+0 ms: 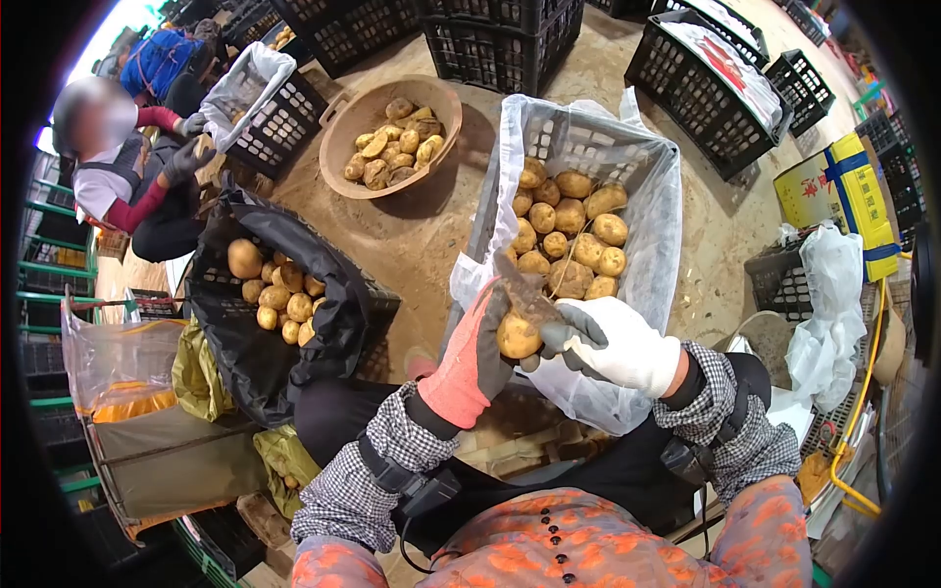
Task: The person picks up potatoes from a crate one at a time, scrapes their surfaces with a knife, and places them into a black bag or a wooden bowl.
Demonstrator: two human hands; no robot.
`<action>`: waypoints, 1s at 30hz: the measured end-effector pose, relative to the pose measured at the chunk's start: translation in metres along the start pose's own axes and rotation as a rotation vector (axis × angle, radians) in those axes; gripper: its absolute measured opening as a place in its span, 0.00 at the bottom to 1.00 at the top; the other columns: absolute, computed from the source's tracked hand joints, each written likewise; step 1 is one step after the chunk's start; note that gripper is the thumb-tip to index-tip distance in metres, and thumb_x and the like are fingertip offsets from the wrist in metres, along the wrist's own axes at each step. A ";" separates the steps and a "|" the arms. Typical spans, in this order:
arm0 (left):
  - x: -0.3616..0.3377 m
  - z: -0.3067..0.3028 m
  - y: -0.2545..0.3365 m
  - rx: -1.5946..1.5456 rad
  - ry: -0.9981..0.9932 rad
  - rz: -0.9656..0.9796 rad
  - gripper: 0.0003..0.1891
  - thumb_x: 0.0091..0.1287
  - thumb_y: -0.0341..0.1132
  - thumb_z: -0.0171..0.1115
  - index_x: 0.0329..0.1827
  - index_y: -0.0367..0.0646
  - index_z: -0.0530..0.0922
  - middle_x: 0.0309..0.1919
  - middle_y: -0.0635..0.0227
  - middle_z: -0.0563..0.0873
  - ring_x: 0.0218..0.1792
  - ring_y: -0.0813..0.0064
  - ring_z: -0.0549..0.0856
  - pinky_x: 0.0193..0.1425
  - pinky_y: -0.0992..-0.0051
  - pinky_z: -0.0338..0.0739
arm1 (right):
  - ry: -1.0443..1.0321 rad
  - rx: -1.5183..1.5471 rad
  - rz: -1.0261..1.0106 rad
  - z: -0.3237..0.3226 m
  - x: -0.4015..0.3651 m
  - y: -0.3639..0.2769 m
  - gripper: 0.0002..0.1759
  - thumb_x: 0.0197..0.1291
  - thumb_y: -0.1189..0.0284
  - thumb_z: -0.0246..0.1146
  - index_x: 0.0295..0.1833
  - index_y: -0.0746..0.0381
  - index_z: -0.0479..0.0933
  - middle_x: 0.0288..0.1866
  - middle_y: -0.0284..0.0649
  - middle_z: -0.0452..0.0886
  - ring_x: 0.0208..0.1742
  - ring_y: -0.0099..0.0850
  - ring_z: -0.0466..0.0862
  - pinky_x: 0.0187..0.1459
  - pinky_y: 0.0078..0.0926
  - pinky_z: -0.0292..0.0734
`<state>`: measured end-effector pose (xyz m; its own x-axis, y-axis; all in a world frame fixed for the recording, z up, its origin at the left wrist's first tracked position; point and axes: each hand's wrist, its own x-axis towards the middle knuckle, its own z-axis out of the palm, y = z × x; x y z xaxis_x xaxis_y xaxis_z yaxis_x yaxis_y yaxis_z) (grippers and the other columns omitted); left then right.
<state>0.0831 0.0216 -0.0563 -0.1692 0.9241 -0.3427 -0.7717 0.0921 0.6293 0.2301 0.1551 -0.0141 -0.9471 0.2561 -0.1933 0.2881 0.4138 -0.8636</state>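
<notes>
My left hand (469,358), in a coral glove with a grey palm, is closed round a yellow-brown potato (519,336). My right hand (619,345), in a white glove with grey fingers, grips a knife whose broad, dirt-brown blade (529,298) lies across the upper side of the potato. The knife's handle is hidden in the fingers. Both hands are over the near end of a crate (655,196) lined with white plastic, where many potatoes (589,249) lie. To the left, a crate with a black liner (338,294) holds more potatoes (284,299).
A brown basin (338,132) of potatoes, some cut or dark, sits ahead on the dirty floor. Black crates (505,44) stand behind it. Two people (127,162) work at far left by a lined crate (279,122). A yellow box (818,191) and crumpled plastic (826,304) are right.
</notes>
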 end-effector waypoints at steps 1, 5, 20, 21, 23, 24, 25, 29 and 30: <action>-0.002 -0.001 0.000 0.075 0.008 -0.012 0.23 0.79 0.51 0.38 0.63 0.43 0.69 0.44 0.65 0.82 0.38 0.73 0.83 0.29 0.78 0.76 | -0.108 0.199 0.161 -0.004 0.002 -0.006 0.14 0.63 0.64 0.57 0.45 0.64 0.76 0.29 0.47 0.81 0.31 0.44 0.83 0.35 0.36 0.75; -0.005 -0.004 0.007 0.129 0.067 -0.048 0.23 0.79 0.50 0.39 0.64 0.43 0.69 0.44 0.65 0.81 0.37 0.75 0.82 0.29 0.79 0.76 | 0.057 0.292 0.073 0.011 0.005 0.004 0.15 0.62 0.63 0.57 0.45 0.63 0.77 0.28 0.49 0.81 0.31 0.49 0.82 0.35 0.39 0.76; -0.018 -0.068 0.032 0.054 0.349 0.235 0.23 0.77 0.53 0.42 0.61 0.44 0.70 0.49 0.57 0.82 0.41 0.63 0.85 0.38 0.70 0.80 | 0.408 0.979 0.281 -0.032 -0.017 0.000 0.23 0.70 0.50 0.52 0.39 0.62 0.71 0.23 0.34 0.72 0.19 0.23 0.72 0.21 0.21 0.71; -0.018 -0.065 0.033 0.108 0.379 0.258 0.24 0.77 0.54 0.42 0.61 0.44 0.70 0.49 0.57 0.82 0.41 0.63 0.85 0.37 0.71 0.79 | 0.440 0.934 0.271 -0.037 -0.018 -0.002 0.23 0.71 0.50 0.51 0.39 0.62 0.71 0.22 0.34 0.72 0.19 0.23 0.72 0.21 0.21 0.70; -0.022 -0.068 0.032 0.459 0.372 0.362 0.21 0.76 0.48 0.50 0.60 0.41 0.70 0.50 0.57 0.82 0.42 0.64 0.85 0.38 0.73 0.79 | 0.466 0.892 0.258 -0.038 -0.021 -0.007 0.24 0.71 0.50 0.51 0.38 0.61 0.70 0.22 0.34 0.71 0.18 0.23 0.71 0.21 0.20 0.69; -0.025 -0.078 0.031 0.462 0.376 0.364 0.21 0.76 0.48 0.50 0.60 0.41 0.70 0.50 0.57 0.82 0.42 0.64 0.85 0.38 0.73 0.79 | 0.502 0.913 0.241 -0.038 -0.024 -0.008 0.23 0.72 0.50 0.50 0.38 0.61 0.70 0.21 0.34 0.70 0.18 0.23 0.70 0.21 0.20 0.68; -0.029 -0.091 0.032 0.859 0.511 0.568 0.19 0.73 0.42 0.55 0.60 0.40 0.70 0.51 0.57 0.82 0.42 0.65 0.85 0.40 0.73 0.80 | 0.544 0.930 0.228 -0.041 -0.029 -0.009 0.23 0.72 0.51 0.48 0.38 0.62 0.69 0.21 0.34 0.70 0.17 0.23 0.70 0.21 0.20 0.67; -0.042 -0.158 0.072 1.019 1.004 0.841 0.18 0.71 0.32 0.55 0.61 0.34 0.68 0.53 0.52 0.79 0.49 0.62 0.83 0.51 0.69 0.83 | 0.603 0.994 0.034 -0.054 -0.056 -0.021 0.23 0.74 0.52 0.45 0.40 0.63 0.68 0.21 0.35 0.70 0.17 0.23 0.69 0.21 0.21 0.68; -0.041 -0.169 0.070 0.363 0.846 0.931 0.19 0.71 0.32 0.55 0.62 0.33 0.67 0.56 0.50 0.77 0.53 0.61 0.81 0.54 0.67 0.82 | 0.631 0.999 0.057 -0.059 -0.065 -0.023 0.23 0.74 0.52 0.45 0.40 0.63 0.68 0.21 0.35 0.70 0.17 0.23 0.69 0.21 0.21 0.68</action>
<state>-0.0675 -0.0723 -0.1167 -0.9789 0.1903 0.0740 0.0280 -0.2338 0.9719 0.2934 0.1804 0.0460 -0.6185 0.7541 -0.2208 -0.1762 -0.4070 -0.8963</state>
